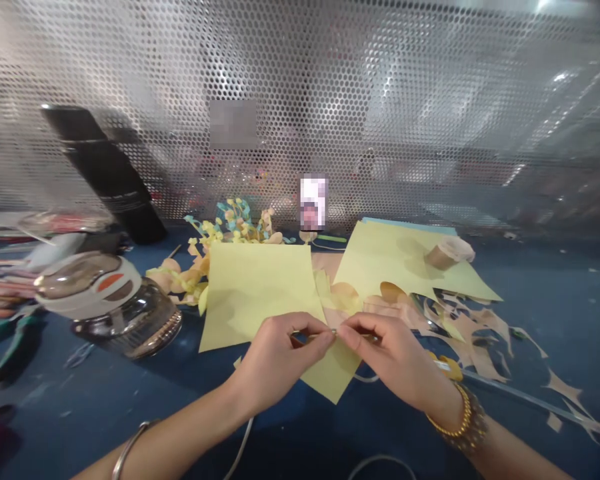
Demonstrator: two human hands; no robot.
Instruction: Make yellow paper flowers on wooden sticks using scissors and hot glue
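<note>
I have the left hand and the right hand pinched tight on a thin wire, the two almost touching. Its long axis runs crosswise between them, and neither hand is clearly nearer. It sits just above yellow paper on the counter.

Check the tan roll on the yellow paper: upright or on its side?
On its side: the tan roll has its round end facing right and its curved wall on the yellow paper.
</note>
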